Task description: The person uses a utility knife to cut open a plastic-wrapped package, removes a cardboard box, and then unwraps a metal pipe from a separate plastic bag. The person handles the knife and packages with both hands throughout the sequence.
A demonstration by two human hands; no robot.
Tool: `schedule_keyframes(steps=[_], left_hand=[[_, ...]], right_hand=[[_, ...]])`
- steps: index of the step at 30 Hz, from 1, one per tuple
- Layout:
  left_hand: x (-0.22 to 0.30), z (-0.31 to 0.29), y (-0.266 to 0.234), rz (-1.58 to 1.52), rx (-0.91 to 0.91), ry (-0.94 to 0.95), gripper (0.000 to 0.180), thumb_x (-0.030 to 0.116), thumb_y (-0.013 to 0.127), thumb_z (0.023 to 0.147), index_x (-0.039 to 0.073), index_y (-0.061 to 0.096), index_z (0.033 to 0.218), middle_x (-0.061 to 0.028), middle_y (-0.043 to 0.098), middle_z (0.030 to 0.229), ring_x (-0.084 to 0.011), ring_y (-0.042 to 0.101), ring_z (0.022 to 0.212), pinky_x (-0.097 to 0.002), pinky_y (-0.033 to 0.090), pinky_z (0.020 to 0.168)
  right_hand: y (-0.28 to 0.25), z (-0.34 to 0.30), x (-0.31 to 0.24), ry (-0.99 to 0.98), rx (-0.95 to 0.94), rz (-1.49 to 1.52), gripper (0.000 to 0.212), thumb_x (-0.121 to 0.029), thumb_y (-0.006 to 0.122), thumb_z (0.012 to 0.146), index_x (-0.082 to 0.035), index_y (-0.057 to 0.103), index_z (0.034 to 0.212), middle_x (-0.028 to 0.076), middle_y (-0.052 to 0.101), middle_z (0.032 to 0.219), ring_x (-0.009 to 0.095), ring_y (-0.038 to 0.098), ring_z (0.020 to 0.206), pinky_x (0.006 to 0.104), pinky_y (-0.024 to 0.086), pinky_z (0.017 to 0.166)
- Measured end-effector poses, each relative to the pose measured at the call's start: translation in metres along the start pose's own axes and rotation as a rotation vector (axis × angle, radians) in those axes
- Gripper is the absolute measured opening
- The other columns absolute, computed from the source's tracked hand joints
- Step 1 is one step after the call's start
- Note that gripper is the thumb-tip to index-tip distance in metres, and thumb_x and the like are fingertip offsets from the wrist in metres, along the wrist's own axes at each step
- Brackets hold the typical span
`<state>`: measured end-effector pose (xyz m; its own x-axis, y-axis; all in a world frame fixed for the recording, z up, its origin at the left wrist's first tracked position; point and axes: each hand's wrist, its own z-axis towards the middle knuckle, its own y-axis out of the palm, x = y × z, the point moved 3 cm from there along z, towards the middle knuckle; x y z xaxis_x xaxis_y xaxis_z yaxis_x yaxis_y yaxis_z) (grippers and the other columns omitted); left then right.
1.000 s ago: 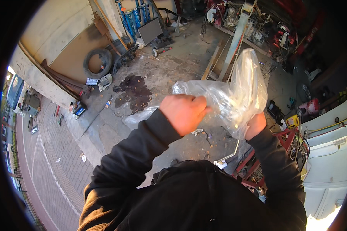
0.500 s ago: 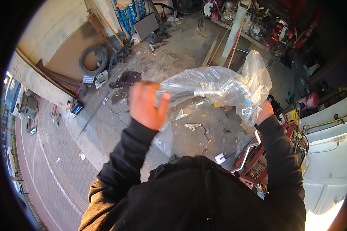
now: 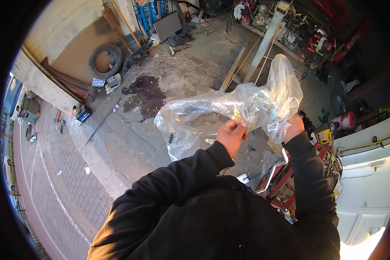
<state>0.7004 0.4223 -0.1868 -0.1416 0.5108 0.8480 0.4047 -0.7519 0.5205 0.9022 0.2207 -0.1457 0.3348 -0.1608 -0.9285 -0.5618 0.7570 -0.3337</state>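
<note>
A long clear plastic bag (image 3: 251,97) hangs across in front of me, with a dark curved hose-like part (image 3: 193,107) inside its left stretch. My left hand (image 3: 231,138) pinches the lower edge of the bag near its middle, thumb against fingers. At the bag's right end my right hand (image 3: 294,128) is closed on the gathered plastic, its fingers mostly hidden behind the film. A small white printed label (image 3: 273,126) shows on the bag close to that hand. The bag's left end droops downward, held by neither hand.
A dark oily stain (image 3: 145,93) marks the concrete floor, and a tire (image 3: 105,61) leans at the back left. A red tool cart (image 3: 286,190) with a bent white handle (image 3: 274,170) stands by my right arm. Engine parts (image 3: 268,19) lie at the back right.
My left hand has come from the bag's left end rightward to its middle and now pinches the plastic. The bag's left end has sagged lower. The right hand keeps its hold.
</note>
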Motion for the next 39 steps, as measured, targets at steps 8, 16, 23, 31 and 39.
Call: schedule_keyframes(steps=[8, 16, 23, 31, 39], left_hand=[[0.030, 0.008, -0.047, -0.311, 0.283, -0.132, 0.034, 0.039, 0.071, 0.115, 0.007, 0.064, 0.127, -0.0086, 0.076, 0.125, -0.0152, 0.066, 0.066, -0.0349, 0.057, 0.066], [0.006, 0.001, -0.072, -0.211, 0.228, -0.099, 0.018, 0.025, 0.069, 0.114, 0.007, 0.066, 0.114, -0.0108, 0.076, 0.102, -0.0169, 0.061, 0.056, -0.0365, 0.054, 0.062], [0.000, -0.009, -0.149, 0.048, 0.394, -0.168, 0.021, 0.023, 0.067, 0.104, 0.002, 0.066, 0.106, -0.0142, 0.073, 0.093, -0.0227, 0.061, 0.053, -0.0387, 0.051, 0.050], [0.043, -0.089, -0.152, 0.026, 0.172, -0.435, 0.022, 0.021, 0.059, 0.111, 0.001, 0.068, 0.115, -0.0155, 0.081, 0.120, -0.0255, 0.077, 0.072, -0.0336, 0.058, 0.066], [0.179, -0.036, -0.056, 1.388, 0.207, 1.064, 0.039, 0.029, 0.077, 0.103, 0.000, 0.073, 0.130, -0.0240, 0.078, 0.108, -0.0452, 0.074, 0.095, -0.0512, 0.058, 0.082]], right_hand=[[0.009, -0.014, -0.040, 0.138, -0.046, 0.388, 0.036, -0.015, 0.079, 0.103, 0.000, 0.076, 0.135, 0.015, 0.083, 0.127, 0.025, 0.079, 0.116, 0.0396, 0.061, 0.101], [0.007, -0.016, -0.077, -0.100, -0.097, -0.301, 0.035, -0.011, 0.080, 0.101, 0.002, 0.078, 0.132, 0.015, 0.083, 0.127, 0.026, 0.079, 0.116, 0.0394, 0.062, 0.101], [-0.023, -0.024, -0.054, 0.225, -0.016, 0.587, 0.057, -0.022, 0.059, 0.103, 0.003, 0.060, 0.155, 0.019, 0.072, 0.145, 0.036, 0.070, 0.133, 0.0499, 0.055, 0.117], [-0.039, -0.051, -0.053, -0.051, -0.008, -0.389, 0.037, -0.002, 0.064, 0.107, 0.007, 0.070, 0.142, 0.016, 0.079, 0.135, 0.030, 0.076, 0.124, 0.0413, 0.060, 0.108], [-0.024, -0.063, -0.102, -0.206, -0.014, -0.771, 0.045, -0.026, 0.085, 0.092, -0.004, 0.079, 0.130, 0.015, 0.084, 0.118, 0.035, 0.082, 0.108, 0.0421, 0.064, 0.093]])
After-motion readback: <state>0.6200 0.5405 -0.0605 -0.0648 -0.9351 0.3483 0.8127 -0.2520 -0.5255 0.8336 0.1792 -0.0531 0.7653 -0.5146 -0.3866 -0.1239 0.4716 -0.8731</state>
